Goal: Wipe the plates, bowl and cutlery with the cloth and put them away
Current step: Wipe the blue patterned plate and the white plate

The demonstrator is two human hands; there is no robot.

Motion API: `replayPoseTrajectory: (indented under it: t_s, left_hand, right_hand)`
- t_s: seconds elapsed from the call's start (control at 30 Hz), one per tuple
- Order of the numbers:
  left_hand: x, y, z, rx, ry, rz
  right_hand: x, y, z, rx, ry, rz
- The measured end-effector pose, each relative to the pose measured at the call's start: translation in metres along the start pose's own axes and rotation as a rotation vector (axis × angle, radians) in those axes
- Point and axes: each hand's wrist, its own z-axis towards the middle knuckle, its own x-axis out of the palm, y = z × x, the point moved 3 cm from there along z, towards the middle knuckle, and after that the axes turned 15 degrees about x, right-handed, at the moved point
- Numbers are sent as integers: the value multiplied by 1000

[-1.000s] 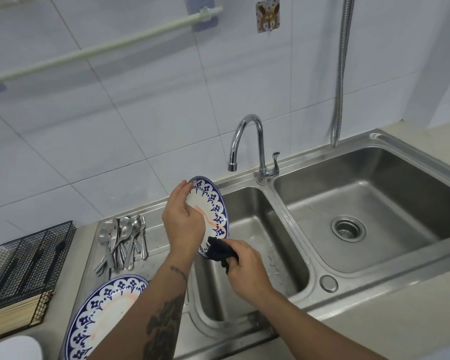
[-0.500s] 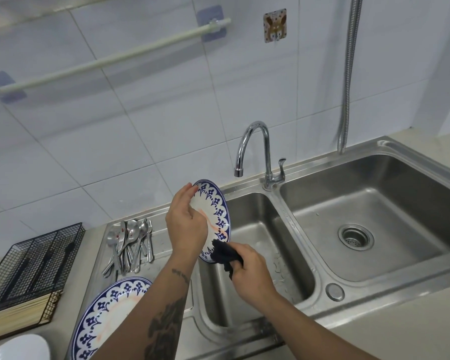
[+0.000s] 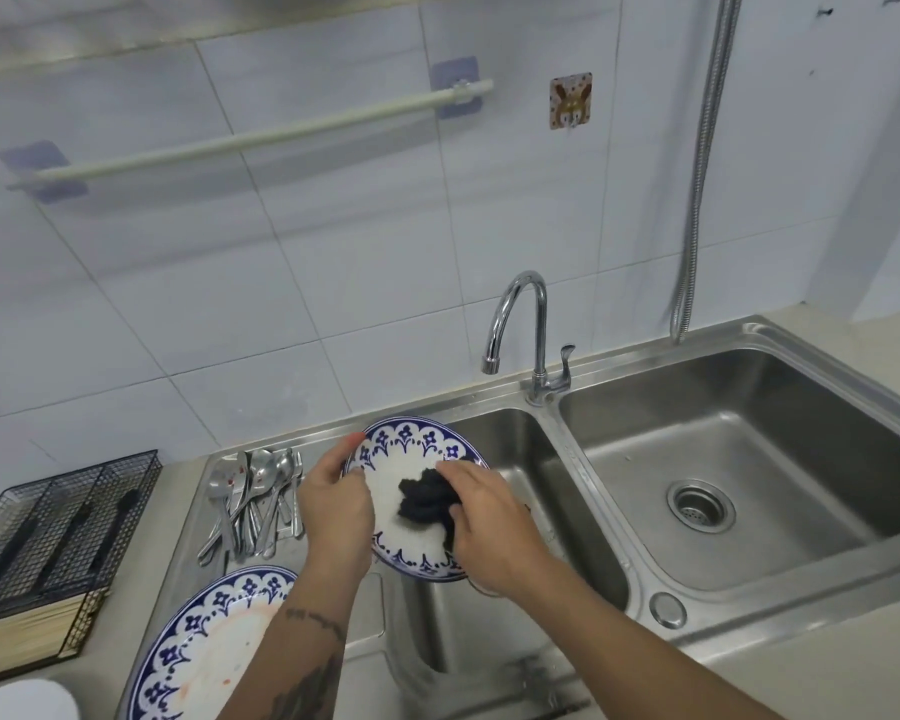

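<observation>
My left hand grips the left rim of a white plate with a blue flower border, held face up over the left sink basin. With my right hand I press a bunched dark cloth onto the plate's middle. A second blue-bordered plate with orange smears lies on the drainboard at lower left. Several metal spoons lie in a pile beyond it. A white bowl shows at the bottom left corner.
A black wire cutlery basket with chopsticks in front stands on the counter at left. The chrome tap rises between the left basin and the right basin. A metal hose hangs on the wall.
The plate has turned from nearly upright on its edge to face up. The cloth has moved from the plate's lower edge onto its middle. The camera tilted up.
</observation>
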Motion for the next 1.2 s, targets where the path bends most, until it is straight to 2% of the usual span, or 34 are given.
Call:
replayPoseTrajectory:
  t_s: [0.13, 0.27, 0.47, 0.57, 0.67, 0.73, 0.87, 0.97, 1.07, 1.2]
  left_hand:
    - [-13, 1, 9, -14, -10, -45]
    - [-27, 2, 20, -26, 11, -114]
    - [-41, -6, 31, -4, 138, -178]
    - [-44, -9, 30, -39, 232, -244]
    - [-48, -10, 30, -63, 255, -315]
    - [-55, -11, 41, -49, 229, -317]
    - [-70, -12, 59, -36, 175, -263]
    - [-69, -5, 61, -37, 208, -257]
    - [-59, -1, 57, -89, 243, -285]
    - [-61, -1, 62, -132, 195, -347]
  right_hand:
    - [6, 5, -9, 37, 85, -179]
    - [11, 14, -15, -15, 14, -355]
    - [30, 46, -36, -189, 151, -445]
    - [37, 63, -26, -256, 114, -486]
    - [31, 62, 0, -121, -4, -531]
    - [30, 58, 3, -44, -14, -576]
    - [47, 69, -31, -74, 159, -519]
    - [59, 86, -29, -114, 274, -431]
    - [56, 78, 10, -112, 158, -459]
    - [43, 60, 35, -64, -39, -722]
